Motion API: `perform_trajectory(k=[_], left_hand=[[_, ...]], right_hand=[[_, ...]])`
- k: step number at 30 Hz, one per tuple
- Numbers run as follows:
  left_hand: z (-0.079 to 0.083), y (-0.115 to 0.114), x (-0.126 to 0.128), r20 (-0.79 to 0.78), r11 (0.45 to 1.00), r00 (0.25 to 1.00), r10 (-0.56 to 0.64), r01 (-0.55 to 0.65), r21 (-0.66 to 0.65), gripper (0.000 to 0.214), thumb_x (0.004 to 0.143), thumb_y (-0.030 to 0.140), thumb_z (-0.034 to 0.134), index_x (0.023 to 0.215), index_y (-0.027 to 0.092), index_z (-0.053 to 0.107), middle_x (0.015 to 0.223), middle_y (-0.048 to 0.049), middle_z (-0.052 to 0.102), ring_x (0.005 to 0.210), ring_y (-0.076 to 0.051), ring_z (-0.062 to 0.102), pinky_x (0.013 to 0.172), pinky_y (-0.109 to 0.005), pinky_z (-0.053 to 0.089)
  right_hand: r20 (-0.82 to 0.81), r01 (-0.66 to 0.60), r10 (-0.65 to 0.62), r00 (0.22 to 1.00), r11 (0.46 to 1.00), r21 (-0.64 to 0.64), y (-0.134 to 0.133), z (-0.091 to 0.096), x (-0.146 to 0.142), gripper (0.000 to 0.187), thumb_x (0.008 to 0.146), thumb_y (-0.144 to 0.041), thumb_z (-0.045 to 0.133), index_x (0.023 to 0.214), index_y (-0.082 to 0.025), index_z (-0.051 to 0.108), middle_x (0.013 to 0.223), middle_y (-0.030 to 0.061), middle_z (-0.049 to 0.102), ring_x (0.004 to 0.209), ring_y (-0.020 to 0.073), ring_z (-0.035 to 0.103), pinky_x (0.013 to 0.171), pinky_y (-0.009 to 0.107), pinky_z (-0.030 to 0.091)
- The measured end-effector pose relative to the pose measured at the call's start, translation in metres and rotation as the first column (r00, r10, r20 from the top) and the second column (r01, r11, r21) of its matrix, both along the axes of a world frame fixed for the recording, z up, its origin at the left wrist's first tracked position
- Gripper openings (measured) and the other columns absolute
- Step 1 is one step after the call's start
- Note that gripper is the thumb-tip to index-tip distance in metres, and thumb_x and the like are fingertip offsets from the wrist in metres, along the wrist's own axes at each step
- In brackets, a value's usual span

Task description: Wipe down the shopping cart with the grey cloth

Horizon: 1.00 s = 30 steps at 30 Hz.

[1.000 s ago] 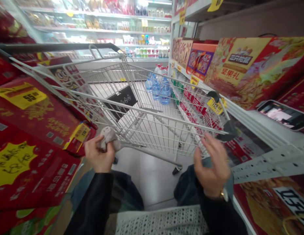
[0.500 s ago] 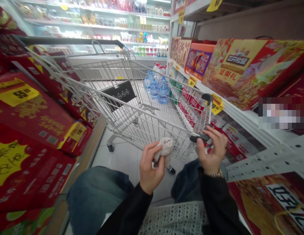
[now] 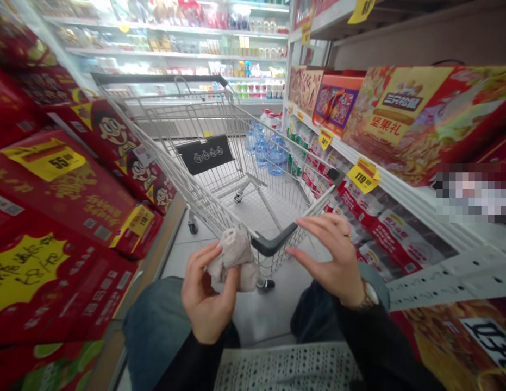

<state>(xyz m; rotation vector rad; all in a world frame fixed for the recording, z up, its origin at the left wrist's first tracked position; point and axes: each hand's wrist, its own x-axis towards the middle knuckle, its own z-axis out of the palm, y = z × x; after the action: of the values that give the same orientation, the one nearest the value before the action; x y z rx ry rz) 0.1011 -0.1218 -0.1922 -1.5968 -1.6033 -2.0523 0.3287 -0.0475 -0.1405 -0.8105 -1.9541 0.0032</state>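
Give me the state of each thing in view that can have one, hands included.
Left hand: fingers closed on the cloth
Cloth: bunched up
Right hand: open, at the cart's black corner; contact unclear
Cart: upright
Watch: worn on right wrist
Water bottles: standing upright
Red boxes: stacked
Nut box: standing on the shelf
Fridge: lit, stocked
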Motion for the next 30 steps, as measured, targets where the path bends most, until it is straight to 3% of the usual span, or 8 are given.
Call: perform_trajectory(k=[3, 6, 9, 12, 15, 18, 23, 30], left_hand=[[0.015, -0.014, -0.023, 0.036, 0.992, 0.993, 0.112, -0.114, 0.048, 0.038, 0.075, 0.018, 0.079, 0.111, 0.02, 0.066, 0.114, -0.007, 0.068, 0.107, -0.023, 0.066, 0.101, -0.046, 0.054], [0.031, -0.028, -0.036, 0.056, 0.972, 0.973, 0.225, -0.229, 0.06, 0.041, 0.076, 0.017, 0.078, 0.116, 0.022, 0.067, 0.118, -0.0064, 0.068, 0.109, -0.025, 0.066, 0.103, -0.049, 0.054], [0.043, -0.036, -0.035, -0.043, 0.963, 0.963, 0.265, -0.263, 0.059, 0.044, 0.075, 0.014, 0.078, 0.117, 0.02, 0.067, 0.119, -0.0082, 0.069, 0.109, -0.026, 0.066, 0.101, -0.048, 0.054], [0.047, -0.037, -0.028, -0.168, 0.965, 0.951, 0.26, -0.263, 0.01, 0.045, 0.073, 0.013, 0.078, 0.116, 0.02, 0.068, 0.12, -0.009, 0.069, 0.108, -0.025, 0.067, 0.098, -0.046, 0.055], [0.045, -0.034, -0.024, -0.268, 0.964, 0.933, 0.241, -0.262, -0.045, 0.045, 0.075, 0.012, 0.077, 0.118, 0.023, 0.068, 0.123, -0.0073, 0.068, 0.108, -0.023, 0.068, 0.098, -0.043, 0.055], [0.046, -0.034, -0.025, -0.32, 0.946, 0.9, 0.297, -0.322, -0.027, 0.05, 0.073, 0.009, 0.077, 0.12, 0.025, 0.069, 0.126, -0.0062, 0.068, 0.108, -0.022, 0.069, 0.099, -0.041, 0.056], [0.056, -0.044, -0.039, -0.343, 0.905, 0.852, 0.394, -0.425, -0.017, 0.049, 0.074, 0.011, 0.077, 0.12, 0.025, 0.071, 0.125, -0.0064, 0.07, 0.107, -0.025, 0.07, 0.099, -0.043, 0.056], [0.06, -0.06, -0.068, -0.453, 0.833, 0.751, 0.48, -0.553, -0.034, 0.058, 0.074, 0.011, 0.077, 0.129, 0.026, 0.066, 0.132, -0.0086, 0.067, 0.117, -0.031, 0.066, 0.106, -0.054, 0.052]], right_hand=[[0.109, 0.062, -0.067, 0.992, 0.997, 0.05, 0.044, 0.014, 0.031, 0.062, 0.081, -0.049, 0.079, 0.136, -0.029, 0.059, 0.14, 0.0072, 0.062, 0.129, 0.0292, 0.055, 0.115, 0.053, 0.037], [0.226, 0.074, -0.08, 0.971, 0.997, 0.035, 0.1, 0.007, 0.054, 0.068, 0.082, -0.057, 0.074, 0.14, -0.028, 0.055, 0.141, 0.0094, 0.061, 0.13, 0.0304, 0.056, 0.116, 0.054, 0.034], [0.268, 0.083, -0.093, 0.959, 0.995, 0.046, 0.142, -0.013, 0.061, 0.053, 0.089, -0.056, 0.066, 0.13, -0.024, 0.061, 0.132, 0.011, 0.066, 0.124, 0.0301, 0.059, 0.114, 0.053, 0.035], [0.248, 0.117, -0.135, 0.959, 0.989, 0.086, 0.158, -0.031, 0.054, 0.033, 0.093, -0.048, 0.062, 0.115, -0.022, 0.067, 0.117, 0.0093, 0.071, 0.119, 0.0292, 0.06, 0.105, 0.047, 0.039], [0.228, 0.155, -0.182, 0.957, 0.979, 0.132, 0.155, -0.037, 0.043, 0.019, 0.095, -0.04, 0.062, 0.106, -0.025, 0.067, 0.107, 0.0049, 0.072, 0.115, 0.028, 0.061, 0.102, 0.045, 0.035], [0.203, 0.123, -0.154, 0.967, 0.98, 0.16, 0.144, -0.037, 0.033, 0.013, 0.094, -0.036, 0.063, 0.1, -0.025, 0.065, 0.099, 0.0024, 0.072, 0.108, 0.0253, 0.063, 0.1, 0.042, 0.033], [0.156, 0.04, -0.067, 0.986, 0.984, 0.171, 0.117, -0.033, 0.016, 0.018, 0.091, -0.041, 0.069, 0.095, -0.024, 0.064, 0.09, 0.0007, 0.071, 0.096, 0.0218, 0.064, 0.096, 0.039, 0.036], [0.121, 0.102, -0.114, 0.986, 0.99, 0.097, 0.057, -0.028, -0.02, 0.019, 0.09, -0.041, 0.07, 0.099, -0.025, 0.065, 0.092, 0.0004, 0.072, 0.095, 0.0211, 0.065, 0.094, 0.038, 0.038]])
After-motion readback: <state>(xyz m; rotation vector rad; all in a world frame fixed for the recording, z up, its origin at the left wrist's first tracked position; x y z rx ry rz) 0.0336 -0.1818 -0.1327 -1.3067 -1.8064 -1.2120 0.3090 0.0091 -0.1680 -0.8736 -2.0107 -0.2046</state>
